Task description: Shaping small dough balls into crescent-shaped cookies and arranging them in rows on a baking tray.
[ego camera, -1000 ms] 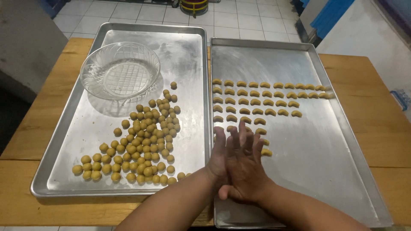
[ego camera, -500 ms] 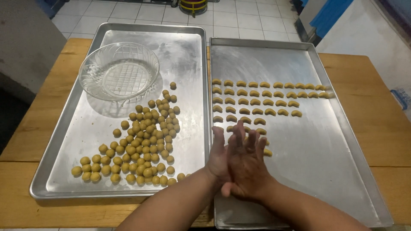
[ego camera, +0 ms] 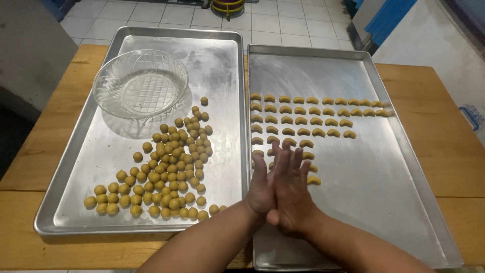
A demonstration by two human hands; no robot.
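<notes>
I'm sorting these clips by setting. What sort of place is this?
Probably a small bakery or a home baking workspace: two metal baking trays on a wooden table, dough balls on one, rows of crescent-shaped pieces on the other, over a tiled floor.

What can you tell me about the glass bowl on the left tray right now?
The glass bowl is clear, round and shallow, with a ribbed wall and a criss-cross pattern pressed into its base. It stands upright and looks empty, in the far left part of the left metal tray, casting a soft shadow on the tray. The nearest dough balls lie just short of it, apart from it. Neither hand touches it; both are pressed together over the right tray.
</notes>
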